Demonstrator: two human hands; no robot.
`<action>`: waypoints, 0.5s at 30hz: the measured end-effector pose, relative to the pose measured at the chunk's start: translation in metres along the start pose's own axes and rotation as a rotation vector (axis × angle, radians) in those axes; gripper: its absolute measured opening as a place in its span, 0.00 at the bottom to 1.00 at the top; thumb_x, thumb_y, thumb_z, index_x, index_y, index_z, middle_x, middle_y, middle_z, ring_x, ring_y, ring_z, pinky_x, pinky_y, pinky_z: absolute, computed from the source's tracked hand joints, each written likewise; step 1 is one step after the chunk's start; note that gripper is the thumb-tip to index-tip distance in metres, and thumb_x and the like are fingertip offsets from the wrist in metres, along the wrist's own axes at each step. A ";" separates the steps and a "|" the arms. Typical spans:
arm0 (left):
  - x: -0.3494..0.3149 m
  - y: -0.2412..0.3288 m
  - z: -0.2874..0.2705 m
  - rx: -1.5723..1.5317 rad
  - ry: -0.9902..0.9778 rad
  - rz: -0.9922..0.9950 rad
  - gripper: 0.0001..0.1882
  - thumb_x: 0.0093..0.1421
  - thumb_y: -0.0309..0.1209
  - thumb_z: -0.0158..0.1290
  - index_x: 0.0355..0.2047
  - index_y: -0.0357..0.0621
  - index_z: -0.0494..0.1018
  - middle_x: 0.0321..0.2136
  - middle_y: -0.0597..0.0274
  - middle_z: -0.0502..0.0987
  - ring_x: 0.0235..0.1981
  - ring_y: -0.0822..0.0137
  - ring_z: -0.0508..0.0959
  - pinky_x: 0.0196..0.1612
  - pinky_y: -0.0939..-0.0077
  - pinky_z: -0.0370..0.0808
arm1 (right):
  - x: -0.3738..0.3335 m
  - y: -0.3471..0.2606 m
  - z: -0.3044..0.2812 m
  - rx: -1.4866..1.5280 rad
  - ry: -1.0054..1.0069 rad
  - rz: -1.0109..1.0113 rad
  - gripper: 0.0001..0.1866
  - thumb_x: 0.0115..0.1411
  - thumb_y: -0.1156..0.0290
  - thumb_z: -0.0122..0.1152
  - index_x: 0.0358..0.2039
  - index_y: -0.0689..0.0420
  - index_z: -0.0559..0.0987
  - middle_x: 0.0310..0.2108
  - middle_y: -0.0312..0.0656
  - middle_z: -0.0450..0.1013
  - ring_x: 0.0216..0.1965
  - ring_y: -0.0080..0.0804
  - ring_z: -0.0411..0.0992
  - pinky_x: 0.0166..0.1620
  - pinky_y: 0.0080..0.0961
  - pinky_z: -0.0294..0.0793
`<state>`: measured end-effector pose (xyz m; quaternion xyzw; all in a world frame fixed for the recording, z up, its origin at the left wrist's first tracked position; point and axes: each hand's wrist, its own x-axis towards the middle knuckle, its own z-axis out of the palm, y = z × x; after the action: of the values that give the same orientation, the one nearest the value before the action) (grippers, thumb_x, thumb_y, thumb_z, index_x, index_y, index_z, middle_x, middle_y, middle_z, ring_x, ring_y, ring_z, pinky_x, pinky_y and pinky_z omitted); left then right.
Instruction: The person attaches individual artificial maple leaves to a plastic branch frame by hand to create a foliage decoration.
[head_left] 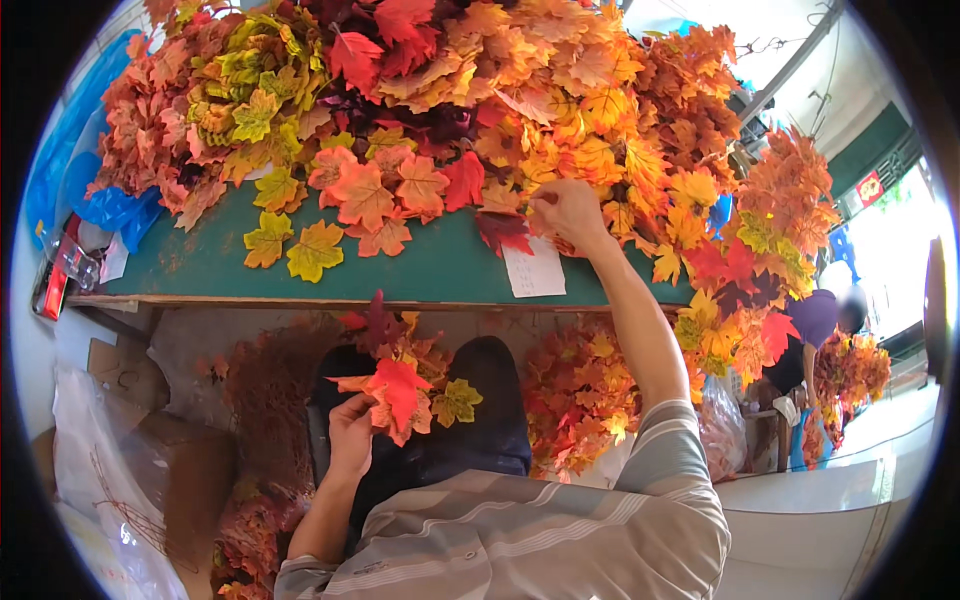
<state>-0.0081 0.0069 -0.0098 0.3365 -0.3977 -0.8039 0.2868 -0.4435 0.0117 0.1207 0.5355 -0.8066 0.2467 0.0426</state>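
The left hand (350, 440) has its fingers closed on a bunch of artificial leaves (398, 395) in red, orange, dark purple and yellow-green, which sits above the person's lap, near the front edge of the green table (200, 268). The right hand (575, 215) is extended over the tabletop at the near side of the heap of orange leaves (570, 70); its thumb and fingers are drawn together at the tips — whether they grip a leaf cannot be told. A dark red leaf (503, 233) lies just beside that hand, and a white paper slip (535, 275) lies below it, reaching the table edge. Two yellow-green leaves (315, 252) lie apart from the right hand, farther left on the tabletop. A blue plastic bag (120, 212) is at the table's left end.
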 end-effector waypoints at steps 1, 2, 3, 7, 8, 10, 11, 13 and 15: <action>0.001 -0.002 -0.004 -0.017 -0.003 0.010 0.09 0.59 0.21 0.50 0.39 0.33 0.75 0.34 0.62 0.79 0.32 0.71 0.79 0.36 0.79 0.76 | 0.003 -0.002 0.003 0.002 -0.004 -0.003 0.12 0.47 0.62 0.62 0.29 0.54 0.84 0.25 0.48 0.76 0.30 0.47 0.75 0.36 0.38 0.73; 0.002 -0.002 -0.005 -0.032 -0.015 0.017 0.10 0.59 0.21 0.50 0.40 0.33 0.75 0.34 0.61 0.79 0.32 0.71 0.79 0.36 0.79 0.76 | 0.006 -0.002 0.005 -0.003 -0.012 -0.019 0.12 0.47 0.62 0.62 0.29 0.53 0.84 0.25 0.47 0.76 0.30 0.46 0.75 0.36 0.37 0.74; 0.001 -0.002 -0.004 -0.031 -0.018 0.013 0.10 0.59 0.21 0.50 0.40 0.33 0.75 0.34 0.61 0.79 0.32 0.71 0.79 0.36 0.79 0.76 | 0.007 -0.002 0.006 -0.009 -0.020 -0.034 0.12 0.48 0.61 0.62 0.30 0.53 0.84 0.25 0.47 0.77 0.30 0.45 0.75 0.35 0.37 0.74; 0.005 -0.008 -0.011 -0.072 -0.034 -0.044 0.12 0.58 0.20 0.50 0.43 0.32 0.75 0.37 0.60 0.79 0.35 0.69 0.80 0.40 0.76 0.76 | 0.008 -0.003 0.003 0.004 -0.010 0.009 0.11 0.48 0.62 0.61 0.30 0.53 0.84 0.26 0.47 0.77 0.31 0.45 0.75 0.36 0.35 0.74; 0.004 -0.008 -0.011 -0.093 -0.055 -0.062 0.13 0.58 0.19 0.50 0.43 0.31 0.75 0.37 0.59 0.79 0.36 0.69 0.80 0.41 0.75 0.76 | 0.007 0.001 -0.001 0.022 0.039 0.009 0.10 0.48 0.64 0.62 0.30 0.54 0.83 0.26 0.46 0.77 0.31 0.43 0.76 0.36 0.34 0.74; 0.001 -0.007 -0.005 -0.092 -0.034 -0.049 0.10 0.59 0.21 0.49 0.41 0.32 0.75 0.35 0.61 0.79 0.33 0.71 0.79 0.37 0.77 0.76 | 0.009 0.003 -0.002 0.041 0.085 0.007 0.09 0.48 0.65 0.63 0.29 0.55 0.83 0.25 0.46 0.77 0.30 0.40 0.76 0.36 0.33 0.74; 0.001 -0.003 -0.001 -0.086 -0.018 -0.039 0.08 0.61 0.23 0.49 0.38 0.33 0.75 0.32 0.62 0.79 0.29 0.72 0.79 0.33 0.79 0.76 | 0.010 0.001 -0.004 0.186 0.116 0.046 0.08 0.49 0.67 0.63 0.29 0.57 0.83 0.26 0.44 0.77 0.30 0.37 0.76 0.36 0.32 0.73; 0.000 0.000 0.003 -0.115 -0.007 -0.050 0.08 0.60 0.23 0.49 0.38 0.33 0.75 0.32 0.62 0.79 0.29 0.72 0.79 0.33 0.78 0.76 | 0.013 -0.001 -0.008 0.333 0.144 0.089 0.07 0.49 0.70 0.63 0.28 0.58 0.82 0.27 0.43 0.78 0.29 0.34 0.76 0.36 0.30 0.73; 0.001 0.002 0.002 -0.144 0.012 -0.063 0.08 0.60 0.23 0.49 0.37 0.33 0.75 0.32 0.62 0.79 0.30 0.71 0.79 0.34 0.77 0.77 | 0.016 -0.005 -0.012 0.459 0.291 0.003 0.06 0.49 0.73 0.64 0.27 0.62 0.80 0.32 0.42 0.78 0.30 0.29 0.75 0.36 0.26 0.73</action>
<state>-0.0098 0.0057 -0.0075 0.3324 -0.3263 -0.8370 0.2872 -0.4484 0.0023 0.1385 0.4888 -0.7158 0.4975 0.0350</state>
